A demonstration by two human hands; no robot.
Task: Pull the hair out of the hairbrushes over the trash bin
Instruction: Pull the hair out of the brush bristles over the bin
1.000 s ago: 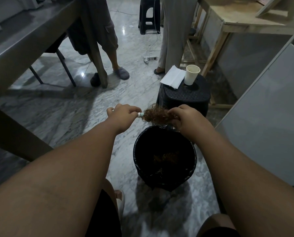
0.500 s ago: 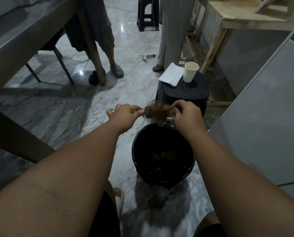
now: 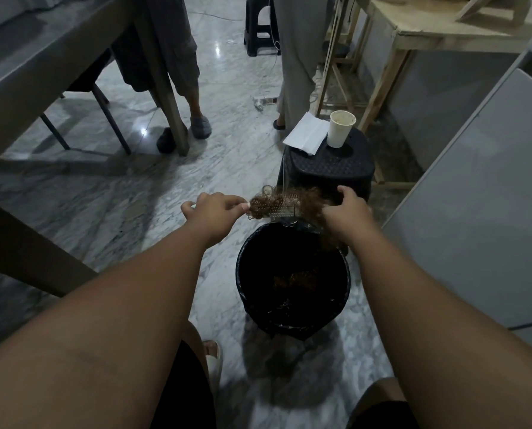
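Observation:
A hairbrush (image 3: 278, 209) with pale bristles is held level just above the far rim of the trash bin (image 3: 243, 292). My left hand (image 3: 215, 210) is closed around its handle. Curly brown hair (image 3: 308, 202) is tangled over the bristles. My right hand (image 3: 346, 213) grips the right end of that hair clump, stretched a little away from the brush. The bin is black, lined with a dark bag, and has brown hair lying at its bottom.
A black plastic stool (image 3: 329, 168) stands just behind the bin with a paper cup (image 3: 340, 128) and white tissue (image 3: 306, 136) on it. Two people's legs stand beyond. A dark table (image 3: 41, 72) is at left, a grey cabinet (image 3: 475, 212) at right.
My right hand has shifted to the right, pulling the hair sideways so that more of the bristles show. The left hand holds the handle in about the same spot.

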